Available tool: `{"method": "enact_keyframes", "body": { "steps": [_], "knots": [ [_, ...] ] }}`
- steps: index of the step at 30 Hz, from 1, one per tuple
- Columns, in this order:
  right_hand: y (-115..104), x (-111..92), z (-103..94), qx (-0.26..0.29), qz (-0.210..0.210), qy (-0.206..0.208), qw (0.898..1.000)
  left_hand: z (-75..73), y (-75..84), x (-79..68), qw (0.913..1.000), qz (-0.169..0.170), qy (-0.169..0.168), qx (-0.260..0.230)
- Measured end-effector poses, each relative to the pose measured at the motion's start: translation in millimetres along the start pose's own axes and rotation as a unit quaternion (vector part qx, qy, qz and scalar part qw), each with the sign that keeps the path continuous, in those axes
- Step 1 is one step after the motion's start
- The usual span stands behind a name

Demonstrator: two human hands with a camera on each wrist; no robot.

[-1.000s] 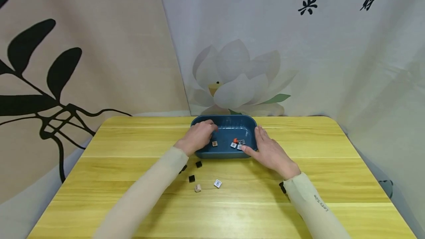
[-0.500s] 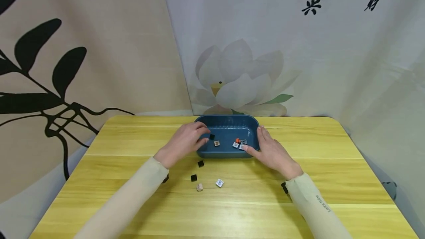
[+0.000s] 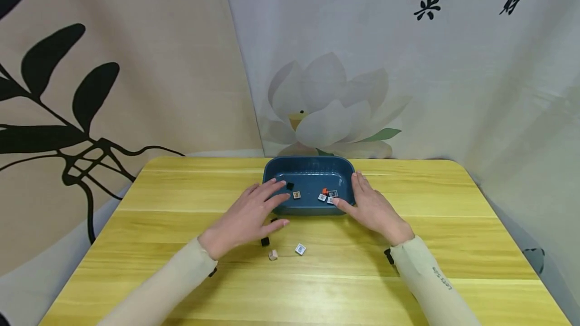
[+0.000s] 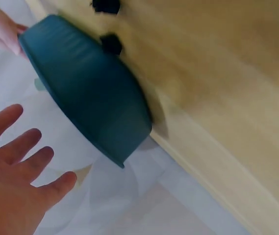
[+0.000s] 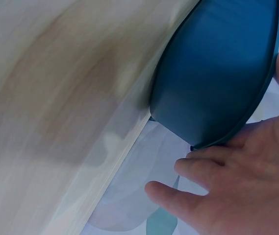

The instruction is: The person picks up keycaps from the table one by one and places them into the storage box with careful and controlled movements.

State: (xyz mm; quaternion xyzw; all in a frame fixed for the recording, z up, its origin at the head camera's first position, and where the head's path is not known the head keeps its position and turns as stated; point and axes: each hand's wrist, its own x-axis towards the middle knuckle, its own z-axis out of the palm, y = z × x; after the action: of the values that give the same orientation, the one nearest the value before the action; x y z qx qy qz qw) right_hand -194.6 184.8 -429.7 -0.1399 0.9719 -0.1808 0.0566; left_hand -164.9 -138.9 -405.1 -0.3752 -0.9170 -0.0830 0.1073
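A dark blue tray (image 3: 312, 212) stands at the table's back edge in the head view. Its left part holds a black cube (image 3: 290, 185) and a tan printed cube (image 3: 296, 195). White printed cubes (image 3: 322, 197) and a small orange piece (image 3: 325, 191) lie toward its right. My left hand (image 3: 246, 215) hovers over the tray's front left corner, fingers spread, holding nothing. My right hand (image 3: 373, 213) rests against the tray's right side, fingers extended along the wall and thumb over the rim. The right wrist view shows the tray's outer wall (image 5: 213, 78) against those fingers.
Before the tray lie a black cube (image 3: 265, 241), a pale beige piece (image 3: 273, 255) and a white printed cube (image 3: 300, 249) on the wooden table (image 3: 344, 286). Another black cube is mostly hidden by my left hand. A printed cloth (image 3: 181, 64) hangs behind.
My left hand has drawn back out of the tray toward the front left, its fingers spreading. A black cube now shows inside the tray. My right hand stays at the tray's side.
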Motion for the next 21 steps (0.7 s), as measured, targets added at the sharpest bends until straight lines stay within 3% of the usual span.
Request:
{"method": "enact_keyframes", "body": {
  "steps": [6, 14, 21],
  "knots": [
    [0, 0, -0.5, 0.001, -0.003, 0.002, 1.0, 4.8, 9.8, -17.0, 0.9993, 0.033, -0.015, -0.006],
    [1, 2, 0.4, -0.002, 0.0, 0.003, 1.0, 9.2, 19.9, -26.4, 0.9951, 0.096, -0.014, 0.019],
    [0, 1, 0.9, -0.003, 0.0, 0.009, 1.0, 12.0, 26.3, -34.2, 0.9878, 0.134, -0.061, 0.05]
  ]
}}
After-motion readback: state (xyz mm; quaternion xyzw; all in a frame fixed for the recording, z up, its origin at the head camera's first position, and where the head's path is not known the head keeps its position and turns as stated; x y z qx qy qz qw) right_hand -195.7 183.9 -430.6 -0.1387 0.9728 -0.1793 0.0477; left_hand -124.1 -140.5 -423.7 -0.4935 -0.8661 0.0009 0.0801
